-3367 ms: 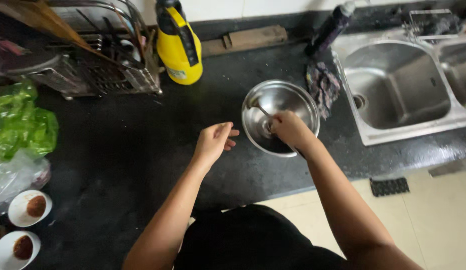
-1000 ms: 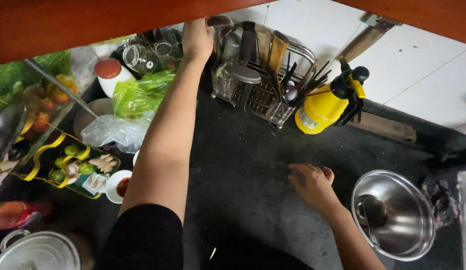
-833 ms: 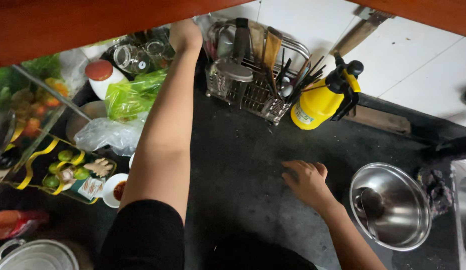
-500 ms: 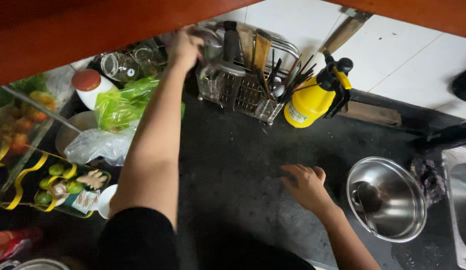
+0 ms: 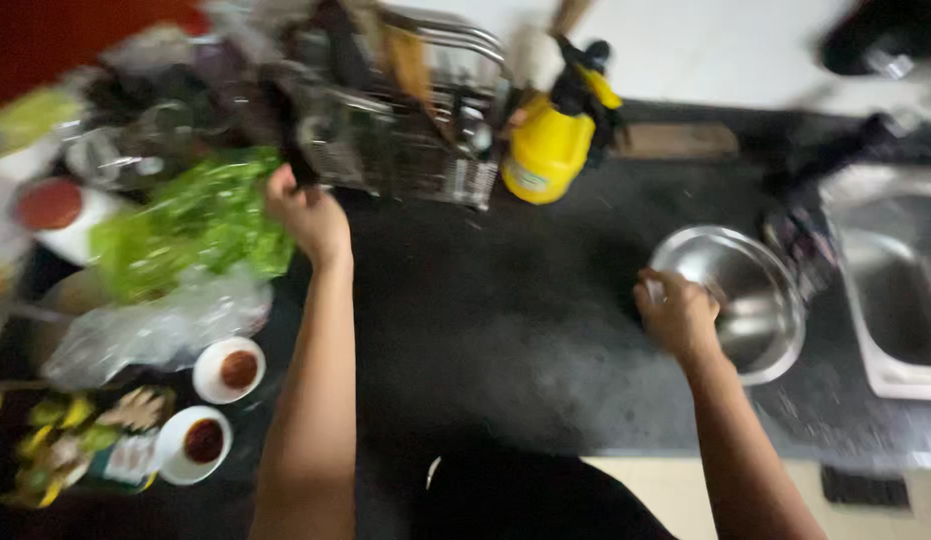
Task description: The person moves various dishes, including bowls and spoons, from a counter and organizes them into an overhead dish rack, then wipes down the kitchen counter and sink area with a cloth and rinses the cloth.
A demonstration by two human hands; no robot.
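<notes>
Right hand [image 5: 677, 315] clamped on near rim of round, shiny steel bowl [image 5: 750, 300], left of sink. Left hand [image 5: 307, 215] closed around a dark, blurred handle [image 5: 285, 135], beside crinkled green bag [image 5: 190, 225], before wire rack [image 5: 405, 150].

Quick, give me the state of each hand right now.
Left hand: closed on a dark handle by the wire dish rack.
Right hand: gripping the round steel bowl at its rim.
</notes>
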